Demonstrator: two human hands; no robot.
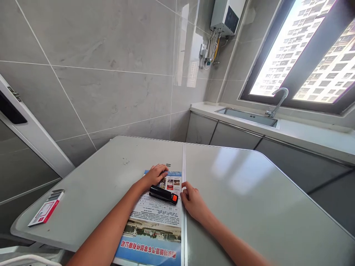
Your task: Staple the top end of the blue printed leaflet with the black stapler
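A flat white packet with a red stripe (46,212) lies at the left side of a pale grey table (235,221). Behind stand large glossy grey wall tiles (116,99). In the far corner hangs a white, box-shaped water heater with a dark panel (226,16), a thin yellow hose (217,46) among the lines beneath it. Rightward, a white countertop (318,138) over grey cabinet doors (235,135) holds a rectangular metal sink (244,116) and a curved chrome faucet (280,101), below a dark-framed window (313,51) (a pale high-rise building (294,48) shows through it).
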